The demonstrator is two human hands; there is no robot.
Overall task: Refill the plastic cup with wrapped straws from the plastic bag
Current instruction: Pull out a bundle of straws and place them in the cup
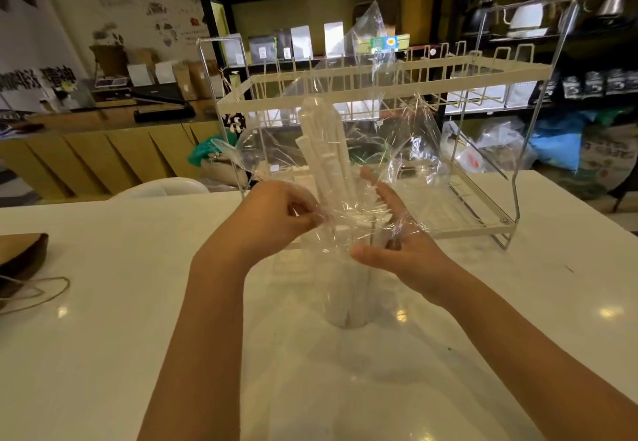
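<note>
The straws (322, 150) stand nearly upright, long axis vertical, bottoms in the cup (347, 295) on the bench (121, 302), tops inside the clear bag (407, 150) draped over them. The left hand (276, 212) pinches bag film just left of the bundle; the right hand (397, 243), fingers spread, presses film against its right side. The straws are white, paper-wrapped.

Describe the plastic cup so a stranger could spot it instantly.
On the white table, in front of the white wire rack, look below the two hands. The plastic cup stands upright there, clear-walled, with white wrapped straws rising from it through a crinkled plastic bag.
</note>
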